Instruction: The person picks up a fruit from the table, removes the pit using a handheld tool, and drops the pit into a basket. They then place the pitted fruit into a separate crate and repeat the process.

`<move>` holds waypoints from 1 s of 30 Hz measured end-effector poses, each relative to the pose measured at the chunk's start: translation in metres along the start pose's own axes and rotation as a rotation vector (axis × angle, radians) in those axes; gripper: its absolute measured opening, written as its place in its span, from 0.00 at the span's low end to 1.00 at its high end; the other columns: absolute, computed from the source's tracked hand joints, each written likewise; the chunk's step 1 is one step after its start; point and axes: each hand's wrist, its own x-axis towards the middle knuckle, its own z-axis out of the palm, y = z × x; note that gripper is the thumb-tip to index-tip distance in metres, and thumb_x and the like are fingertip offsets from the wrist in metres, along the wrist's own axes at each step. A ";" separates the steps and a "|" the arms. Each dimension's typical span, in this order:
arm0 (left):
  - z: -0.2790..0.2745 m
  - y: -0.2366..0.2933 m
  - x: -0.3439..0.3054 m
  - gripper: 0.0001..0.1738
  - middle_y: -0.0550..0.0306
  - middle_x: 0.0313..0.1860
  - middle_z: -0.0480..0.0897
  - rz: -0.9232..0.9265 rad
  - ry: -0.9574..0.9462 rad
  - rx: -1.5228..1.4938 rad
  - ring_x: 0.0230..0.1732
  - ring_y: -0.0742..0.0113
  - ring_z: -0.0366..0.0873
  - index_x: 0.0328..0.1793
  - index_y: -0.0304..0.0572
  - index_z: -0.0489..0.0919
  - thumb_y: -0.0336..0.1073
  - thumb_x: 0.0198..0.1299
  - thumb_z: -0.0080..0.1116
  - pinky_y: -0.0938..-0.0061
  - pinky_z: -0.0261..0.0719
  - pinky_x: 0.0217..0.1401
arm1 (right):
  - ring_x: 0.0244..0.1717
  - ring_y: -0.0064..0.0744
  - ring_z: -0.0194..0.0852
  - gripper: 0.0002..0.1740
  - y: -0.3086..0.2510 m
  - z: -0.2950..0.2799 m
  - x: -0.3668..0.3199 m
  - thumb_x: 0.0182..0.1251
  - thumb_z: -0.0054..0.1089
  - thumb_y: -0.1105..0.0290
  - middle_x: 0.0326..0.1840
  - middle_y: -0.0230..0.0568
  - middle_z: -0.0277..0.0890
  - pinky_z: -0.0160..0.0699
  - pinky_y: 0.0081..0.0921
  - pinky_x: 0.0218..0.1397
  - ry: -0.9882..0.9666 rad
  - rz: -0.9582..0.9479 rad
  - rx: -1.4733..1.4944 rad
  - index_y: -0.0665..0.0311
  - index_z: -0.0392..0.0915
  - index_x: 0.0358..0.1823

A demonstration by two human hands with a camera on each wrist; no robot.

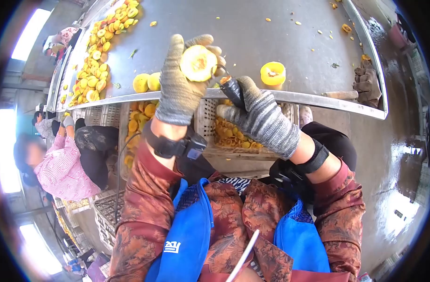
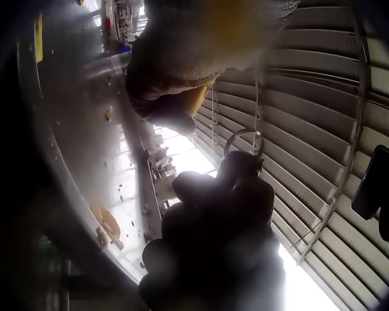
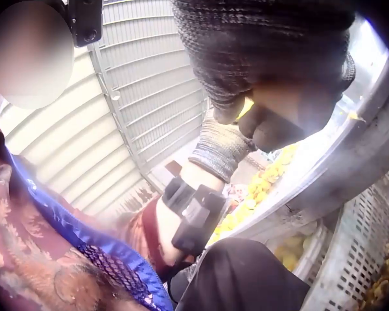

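Note:
In the head view my gloved left hand (image 1: 175, 94) holds a yellow peach half (image 1: 198, 63), its cut face up, over the near edge of the metal table (image 1: 243, 33). My right hand (image 1: 269, 120), in a grey knitted glove, grips the black handle (image 1: 232, 91) of a pitting tool just right of the peach. The tool's curved metal loop (image 2: 244, 133) shows above the dark right hand in the left wrist view. In the head view its tip is near the peach's right side. Another peach half (image 1: 272, 74) lies on the table, beyond the right hand.
Peach halves (image 1: 93, 82) lie heaped along the table's left side. Two peaches (image 1: 147, 82) sit by the near edge. Crates (image 1: 205, 117) with fruit stand underneath. A brown glove (image 1: 366, 87) and a wooden handle (image 1: 341, 95) lie at the right corner. Another person (image 1: 67, 171) sits at left.

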 end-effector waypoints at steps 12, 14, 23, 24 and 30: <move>0.036 -0.027 -0.029 0.19 0.51 0.37 0.79 0.248 0.198 0.120 0.41 0.61 0.76 0.44 0.35 0.75 0.47 0.62 0.49 0.68 0.74 0.50 | 0.31 0.51 0.75 0.26 0.002 0.013 0.003 0.56 0.62 0.73 0.32 0.51 0.73 0.72 0.35 0.31 -0.057 -0.003 0.011 0.67 0.61 0.54; 0.039 -0.030 -0.032 0.19 0.51 0.37 0.78 0.264 0.205 0.110 0.41 0.61 0.77 0.44 0.35 0.75 0.46 0.62 0.49 0.68 0.74 0.50 | 0.34 0.52 0.74 0.34 0.009 0.021 0.002 0.56 0.60 0.76 0.35 0.53 0.72 0.74 0.37 0.35 0.008 -0.082 0.111 0.66 0.55 0.63; 0.046 -0.037 -0.038 0.22 0.51 0.35 0.77 0.325 0.208 0.137 0.40 0.61 0.75 0.40 0.35 0.74 0.47 0.68 0.38 0.69 0.75 0.47 | 0.37 0.52 0.76 0.39 0.003 0.020 -0.010 0.55 0.58 0.78 0.39 0.54 0.73 0.75 0.38 0.37 -0.026 -0.055 0.118 0.65 0.49 0.68; 0.049 -0.036 -0.040 0.22 0.51 0.35 0.77 0.371 0.225 0.262 0.39 0.61 0.75 0.40 0.35 0.74 0.48 0.68 0.38 0.70 0.75 0.47 | 0.37 0.52 0.76 0.39 0.003 0.020 -0.012 0.55 0.58 0.78 0.39 0.54 0.73 0.75 0.38 0.37 -0.024 -0.047 0.123 0.65 0.49 0.68; 0.050 -0.040 -0.043 0.22 0.51 0.34 0.78 0.444 0.196 0.449 0.38 0.63 0.75 0.39 0.34 0.74 0.47 0.67 0.36 0.71 0.74 0.45 | 0.31 0.56 0.74 0.32 0.003 0.018 -0.021 0.58 0.53 0.73 0.30 0.56 0.74 0.72 0.40 0.31 -0.006 -0.171 0.239 0.70 0.52 0.63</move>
